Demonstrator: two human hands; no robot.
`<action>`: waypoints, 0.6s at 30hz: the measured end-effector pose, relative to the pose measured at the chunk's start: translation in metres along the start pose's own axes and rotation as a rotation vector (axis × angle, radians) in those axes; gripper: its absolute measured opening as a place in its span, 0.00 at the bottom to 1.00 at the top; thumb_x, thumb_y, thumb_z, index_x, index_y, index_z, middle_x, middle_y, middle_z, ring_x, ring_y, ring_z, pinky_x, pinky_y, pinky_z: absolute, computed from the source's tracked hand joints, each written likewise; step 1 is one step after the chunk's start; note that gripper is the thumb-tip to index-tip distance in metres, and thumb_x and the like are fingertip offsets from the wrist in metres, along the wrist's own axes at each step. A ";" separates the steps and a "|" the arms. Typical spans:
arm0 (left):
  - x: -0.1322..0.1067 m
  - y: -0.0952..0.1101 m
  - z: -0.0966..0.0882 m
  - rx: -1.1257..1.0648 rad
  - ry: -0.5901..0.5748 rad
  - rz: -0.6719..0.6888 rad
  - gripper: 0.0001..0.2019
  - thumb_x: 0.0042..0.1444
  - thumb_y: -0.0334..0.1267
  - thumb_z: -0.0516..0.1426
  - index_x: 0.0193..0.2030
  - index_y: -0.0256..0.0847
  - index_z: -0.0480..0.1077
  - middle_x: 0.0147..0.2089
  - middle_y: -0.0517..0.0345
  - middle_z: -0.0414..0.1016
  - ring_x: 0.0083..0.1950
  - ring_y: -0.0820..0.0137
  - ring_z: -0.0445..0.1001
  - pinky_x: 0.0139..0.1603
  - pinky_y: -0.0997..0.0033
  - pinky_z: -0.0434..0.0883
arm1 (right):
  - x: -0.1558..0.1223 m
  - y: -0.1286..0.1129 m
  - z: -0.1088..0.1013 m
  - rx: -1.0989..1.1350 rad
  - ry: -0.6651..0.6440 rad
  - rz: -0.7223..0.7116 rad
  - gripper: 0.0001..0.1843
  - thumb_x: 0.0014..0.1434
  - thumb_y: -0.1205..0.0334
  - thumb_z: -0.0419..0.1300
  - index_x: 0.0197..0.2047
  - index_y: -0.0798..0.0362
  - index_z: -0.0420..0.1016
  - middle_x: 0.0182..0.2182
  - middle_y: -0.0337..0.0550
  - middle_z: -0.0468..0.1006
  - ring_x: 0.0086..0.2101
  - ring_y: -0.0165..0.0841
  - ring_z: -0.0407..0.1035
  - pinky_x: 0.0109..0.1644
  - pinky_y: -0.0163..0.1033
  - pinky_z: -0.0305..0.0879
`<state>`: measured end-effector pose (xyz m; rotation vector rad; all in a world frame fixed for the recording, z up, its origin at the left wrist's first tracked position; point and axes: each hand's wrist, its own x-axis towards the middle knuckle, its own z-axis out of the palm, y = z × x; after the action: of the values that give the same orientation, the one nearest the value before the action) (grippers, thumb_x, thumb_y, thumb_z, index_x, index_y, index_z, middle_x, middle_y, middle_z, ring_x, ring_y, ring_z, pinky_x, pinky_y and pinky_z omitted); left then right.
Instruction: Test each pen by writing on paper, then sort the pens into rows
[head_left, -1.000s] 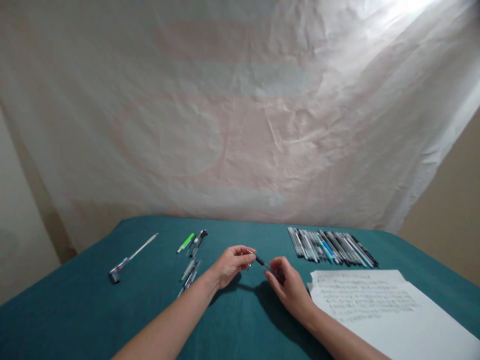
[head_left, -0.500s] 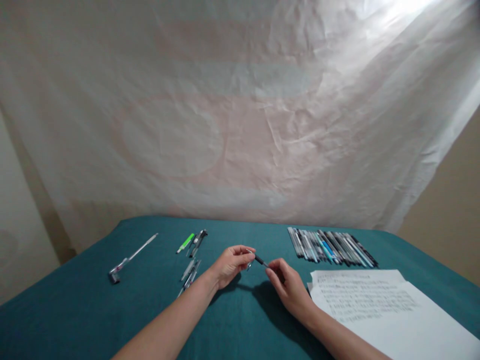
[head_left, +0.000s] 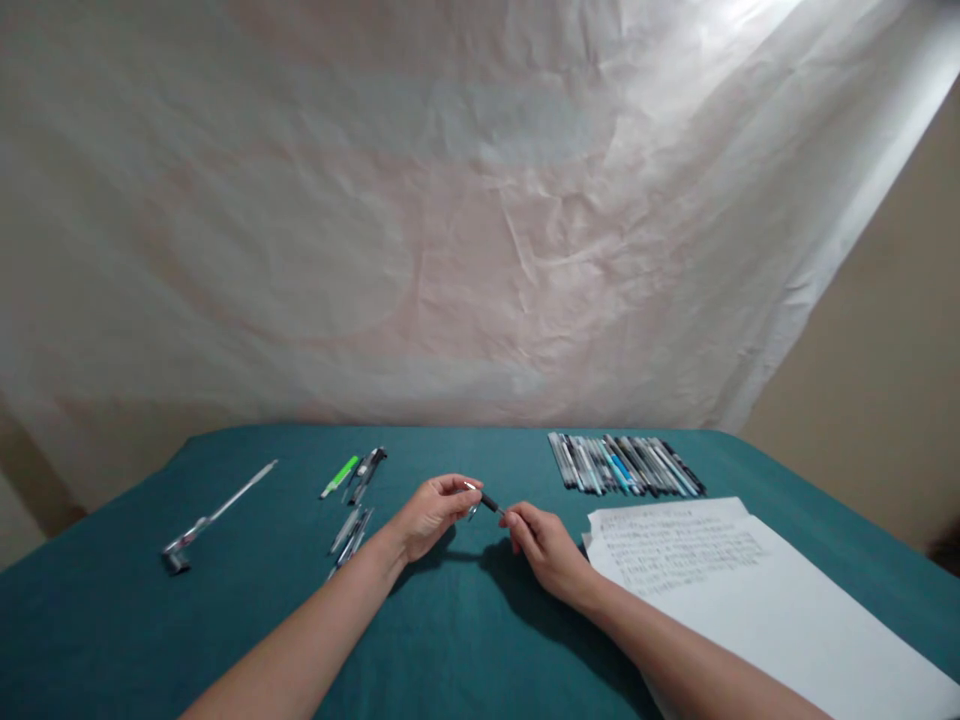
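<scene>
Between my two hands a dark pen (head_left: 490, 502) is held above the cloth, tilted slightly down to the right. My left hand (head_left: 437, 515) pinches its left end, where a shiny, clip-like piece (head_left: 472, 511) shows by the fingertips. Thumb and fingers of my right hand (head_left: 541, 540) are closed on its thin right end, so the tip is hidden. Nearest to my left wrist lie a few slim clear pens (head_left: 349, 540), partly covered by my forearm.
A green pen (head_left: 340, 477) lies beside several dark pens (head_left: 367, 474) at the back left. A long thin rod with a dark end (head_left: 217, 515) is further left. At the back right, a row of many pens (head_left: 626, 465) sits behind handwritten paper sheets (head_left: 757, 600).
The whole view has shifted, so everything sits further left and a little higher. Both hands keep their hold on the pen, with hardly any movement between them.
</scene>
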<state>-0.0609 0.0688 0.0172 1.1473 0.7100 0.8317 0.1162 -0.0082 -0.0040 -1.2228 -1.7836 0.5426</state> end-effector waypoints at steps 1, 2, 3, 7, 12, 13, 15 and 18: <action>0.000 0.000 0.000 -0.001 -0.005 0.005 0.13 0.38 0.36 0.64 0.32 0.36 0.72 0.29 0.60 0.71 0.29 0.78 0.67 0.34 0.76 0.61 | 0.000 0.000 0.000 0.014 -0.010 0.009 0.16 0.61 0.56 0.44 0.33 0.55 0.68 0.18 0.34 0.66 0.22 0.26 0.61 0.28 0.30 0.56; 0.001 -0.001 0.000 -0.005 -0.006 0.007 0.13 0.38 0.36 0.64 0.32 0.36 0.72 0.29 0.60 0.71 0.29 0.78 0.67 0.34 0.76 0.61 | 0.000 0.001 0.000 0.032 -0.018 0.020 0.17 0.61 0.56 0.44 0.33 0.55 0.68 0.18 0.34 0.66 0.21 0.26 0.61 0.28 0.30 0.56; 0.001 -0.001 0.000 -0.012 -0.003 0.009 0.13 0.38 0.36 0.64 0.32 0.36 0.72 0.29 0.60 0.71 0.29 0.78 0.67 0.33 0.77 0.61 | 0.000 0.001 0.001 0.053 -0.023 0.034 0.17 0.61 0.55 0.44 0.32 0.55 0.68 0.18 0.35 0.66 0.21 0.25 0.60 0.27 0.30 0.56; 0.002 -0.001 0.003 -0.086 0.034 -0.014 0.12 0.40 0.34 0.64 0.34 0.35 0.71 0.29 0.60 0.70 0.27 0.80 0.66 0.30 0.80 0.63 | 0.001 -0.004 0.001 0.174 0.023 0.077 0.14 0.59 0.56 0.46 0.38 0.55 0.67 0.21 0.36 0.68 0.23 0.26 0.61 0.27 0.31 0.57; 0.003 0.005 0.007 -0.321 0.066 -0.084 0.09 0.44 0.34 0.62 0.33 0.37 0.69 0.24 0.63 0.68 0.23 0.82 0.66 0.26 0.82 0.64 | -0.004 -0.030 -0.008 0.340 0.023 0.004 0.18 0.56 0.59 0.52 0.50 0.52 0.59 0.33 0.41 0.70 0.25 0.25 0.62 0.27 0.30 0.59; 0.003 0.007 0.008 -0.372 0.059 -0.101 0.08 0.44 0.34 0.61 0.33 0.37 0.69 0.23 0.64 0.68 0.23 0.82 0.66 0.25 0.82 0.65 | -0.005 -0.037 -0.010 0.349 0.007 -0.024 0.18 0.56 0.59 0.52 0.50 0.52 0.59 0.35 0.42 0.70 0.25 0.25 0.62 0.27 0.30 0.60; 0.002 0.009 0.013 -0.458 0.031 -0.137 0.07 0.46 0.35 0.61 0.33 0.38 0.69 0.23 0.63 0.68 0.23 0.81 0.66 0.26 0.82 0.65 | -0.006 -0.048 -0.013 0.322 0.007 -0.094 0.18 0.56 0.60 0.52 0.50 0.51 0.60 0.37 0.44 0.70 0.27 0.25 0.63 0.29 0.31 0.62; -0.002 0.009 0.028 -0.490 -0.016 -0.172 0.08 0.47 0.36 0.60 0.34 0.37 0.69 0.24 0.63 0.68 0.24 0.80 0.67 0.27 0.81 0.66 | -0.003 -0.055 -0.017 0.193 0.068 -0.185 0.16 0.58 0.60 0.49 0.50 0.51 0.63 0.38 0.45 0.71 0.34 0.30 0.65 0.38 0.36 0.63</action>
<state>-0.0406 0.0559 0.0337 0.6429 0.5421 0.7926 0.1024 -0.0356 0.0445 -0.9235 -1.7224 0.5459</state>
